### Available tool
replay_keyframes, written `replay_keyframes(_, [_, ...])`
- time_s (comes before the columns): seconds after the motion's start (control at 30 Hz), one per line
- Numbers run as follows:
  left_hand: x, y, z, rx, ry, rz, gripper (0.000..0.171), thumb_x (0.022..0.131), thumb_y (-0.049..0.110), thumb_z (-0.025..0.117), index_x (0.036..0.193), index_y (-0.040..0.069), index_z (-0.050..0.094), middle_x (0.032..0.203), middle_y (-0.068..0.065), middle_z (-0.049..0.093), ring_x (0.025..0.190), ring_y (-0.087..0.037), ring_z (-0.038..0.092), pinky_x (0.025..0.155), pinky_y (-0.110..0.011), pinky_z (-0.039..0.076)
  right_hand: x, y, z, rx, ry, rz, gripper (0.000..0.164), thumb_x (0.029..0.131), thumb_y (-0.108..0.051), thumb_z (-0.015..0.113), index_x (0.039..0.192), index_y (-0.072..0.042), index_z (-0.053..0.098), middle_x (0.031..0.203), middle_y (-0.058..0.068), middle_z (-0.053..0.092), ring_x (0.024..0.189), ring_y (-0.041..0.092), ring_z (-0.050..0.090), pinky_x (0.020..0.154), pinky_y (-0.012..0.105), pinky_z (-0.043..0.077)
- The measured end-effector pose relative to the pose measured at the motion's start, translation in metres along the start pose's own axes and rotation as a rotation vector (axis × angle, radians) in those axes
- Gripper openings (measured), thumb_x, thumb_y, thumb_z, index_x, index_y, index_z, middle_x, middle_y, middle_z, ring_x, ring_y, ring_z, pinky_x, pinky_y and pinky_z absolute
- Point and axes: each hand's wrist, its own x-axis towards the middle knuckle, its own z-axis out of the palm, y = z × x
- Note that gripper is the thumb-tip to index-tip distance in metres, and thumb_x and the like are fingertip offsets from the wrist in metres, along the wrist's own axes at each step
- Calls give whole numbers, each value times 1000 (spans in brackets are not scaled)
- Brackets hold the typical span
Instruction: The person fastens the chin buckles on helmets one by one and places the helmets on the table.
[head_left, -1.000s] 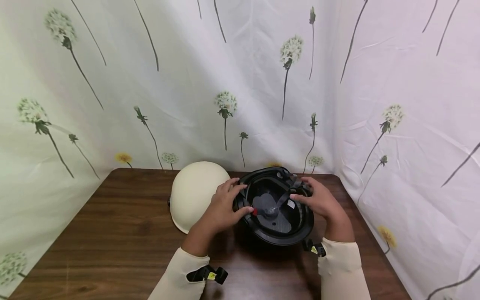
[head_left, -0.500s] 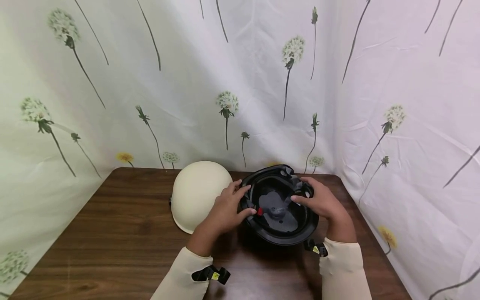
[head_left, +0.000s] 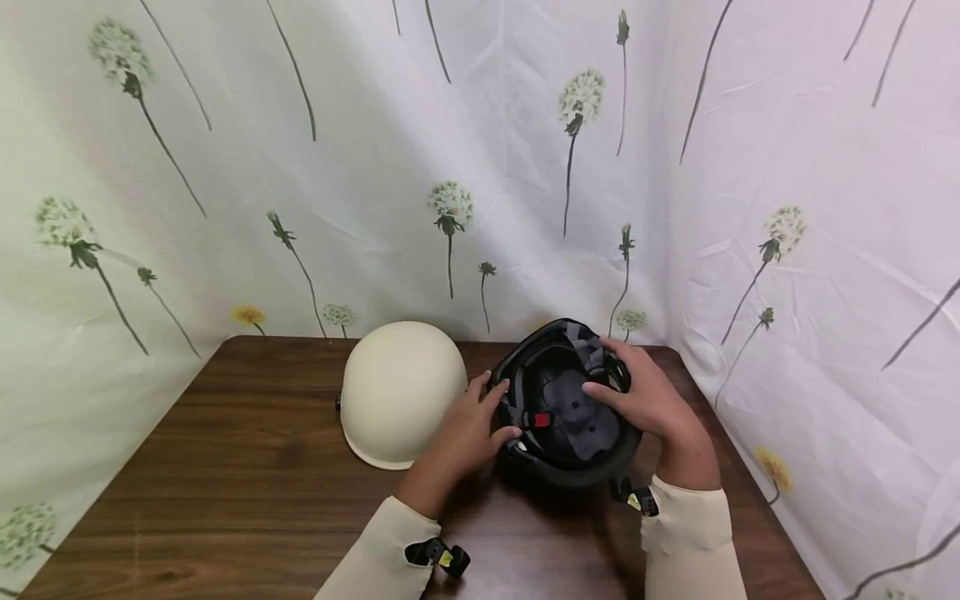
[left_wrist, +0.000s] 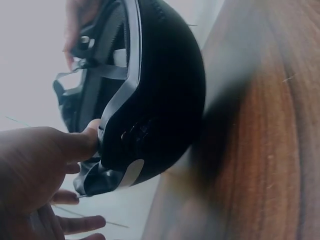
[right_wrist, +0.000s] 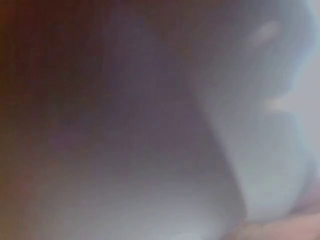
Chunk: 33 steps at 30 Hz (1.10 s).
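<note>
A black helmet (head_left: 581,412), open side up and tilted, is held above the table between both hands. A red buckle piece (head_left: 542,420) and a dark strap show inside it. My right hand (head_left: 654,396) grips the right rim, thumb over the inside edge, other fingers hidden on the outside. My left hand (head_left: 468,429) touches the left rim; in the left wrist view its thumb (left_wrist: 80,142) meets the edge of the helmet (left_wrist: 167,85) while the other fingers extend loosely. The right wrist view is a dark blur with a bit of skin at the lower right.
A cream helmet (head_left: 401,392) sits dome up on the wooden table (head_left: 225,475), just left of the black one and partly behind my left hand. White cloth (head_left: 510,167) printed with dandelions hangs behind the table and along its sides.
The black helmet has turned in the hands, its far side rising and the red buckle shifting right. My left hand has moved right along with it; the right hand keeps its hold.
</note>
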Motion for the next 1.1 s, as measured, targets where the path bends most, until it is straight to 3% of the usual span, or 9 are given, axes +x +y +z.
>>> replay_keyframes(0.27, [3,-4,21,53,-31,-24,78,98,52,71,162,17,43,169,-21,30,138,-50,49,111,-61,43,-3,-10,0,-42,-13,-20,86,99,-39,75,166,-11,30,165,26,30,152,49,28,114,71,30])
replay_keyframes(0.47, [3,-11,38,12,-49,-52,78,99,49,71,164,17,40,169,-22,28,142,-53,42,115,-62,38,-3,-18,2,-59,-38,-47,97,97,-43,76,169,-11,20,171,20,24,157,48,17,119,71,22])
replay_keyframes(0.57, [2,-13,44,22,-67,-69,78,100,47,70,164,16,38,170,-23,27,146,-52,38,117,-62,36,-4,-23,2,-45,-58,-63,96,97,-46,76,168,-8,23,172,18,25,158,46,17,120,69,22])
replay_keyframes(0.8, [1,-15,51,-6,-100,-71,75,104,45,64,166,16,34,173,-23,17,151,-52,31,117,-63,35,-7,-28,-1,-76,-62,-83,92,95,-44,78,165,-7,31,169,18,30,156,46,21,120,67,25])
replay_keyframes(1.1, [2,-18,53,-5,-140,-66,71,107,47,58,168,21,31,176,-17,11,151,-50,34,116,-63,37,-12,-24,-8,-71,-90,-82,86,97,-43,76,165,-12,33,169,18,29,153,47,23,117,69,28])
